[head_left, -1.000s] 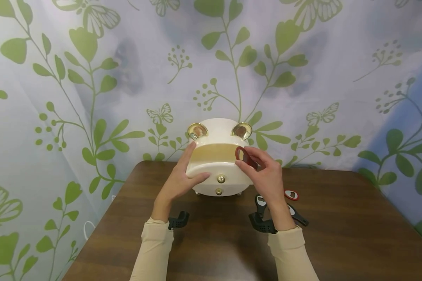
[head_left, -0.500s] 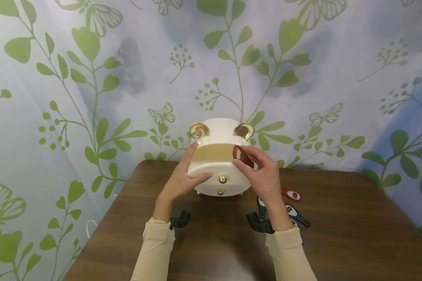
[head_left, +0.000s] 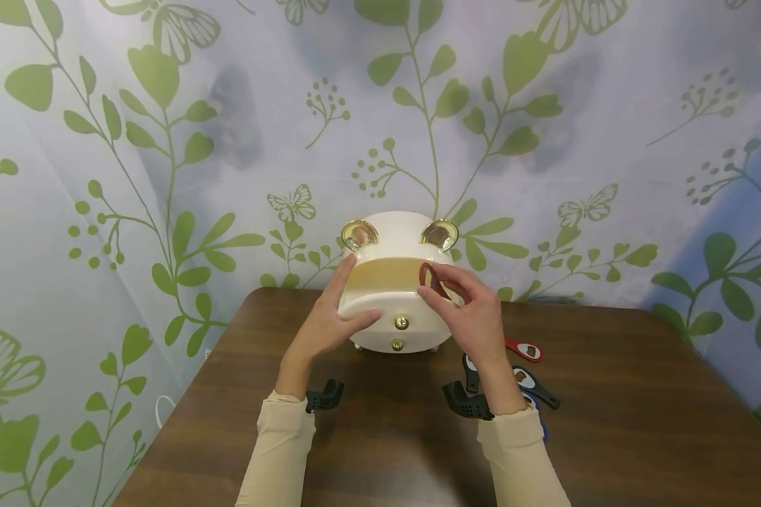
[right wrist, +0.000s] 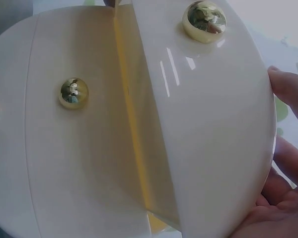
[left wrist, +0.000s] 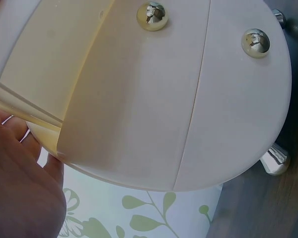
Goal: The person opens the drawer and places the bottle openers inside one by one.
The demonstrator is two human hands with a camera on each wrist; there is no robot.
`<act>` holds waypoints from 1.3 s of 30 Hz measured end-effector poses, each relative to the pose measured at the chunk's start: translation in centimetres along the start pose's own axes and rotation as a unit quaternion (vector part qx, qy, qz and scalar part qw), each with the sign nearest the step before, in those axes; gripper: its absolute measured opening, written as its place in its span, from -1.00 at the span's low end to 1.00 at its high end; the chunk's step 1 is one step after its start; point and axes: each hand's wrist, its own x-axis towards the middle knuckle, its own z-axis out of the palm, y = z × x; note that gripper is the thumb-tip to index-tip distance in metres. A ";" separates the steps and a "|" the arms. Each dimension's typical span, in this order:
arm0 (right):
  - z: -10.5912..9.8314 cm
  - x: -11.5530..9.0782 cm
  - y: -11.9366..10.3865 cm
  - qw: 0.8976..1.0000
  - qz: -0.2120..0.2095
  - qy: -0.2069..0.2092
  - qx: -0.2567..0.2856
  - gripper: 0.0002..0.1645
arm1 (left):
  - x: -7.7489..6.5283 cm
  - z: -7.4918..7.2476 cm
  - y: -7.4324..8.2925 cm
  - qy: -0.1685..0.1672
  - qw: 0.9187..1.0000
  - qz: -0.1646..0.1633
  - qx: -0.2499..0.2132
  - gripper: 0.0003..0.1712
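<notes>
Pinching a red bottle opener (head_left: pixel 435 280) at an open drawer (head_left: pixel 412 303), the right hand (head_left: pixel 478 313) faces the left hand (head_left: pixel 322 324), spread against the white chest (head_left: pixel 398 229). Opener probably light, stiff, slick; hold its flat sides.

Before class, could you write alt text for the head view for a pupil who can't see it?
A person's right hand pinches a dark red bottle opener at the right of the open top drawer of a white cabinet with gold ears; the left hand rests against the drawer's left side. More openers lie on the brown table.
</notes>
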 end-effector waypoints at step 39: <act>-3.7 0.2 1.1 0.996 0.069 0.041 -0.043 -0.47 | 0.0 0.0 0.0 0.000 1.000 0.001 0.000 0.17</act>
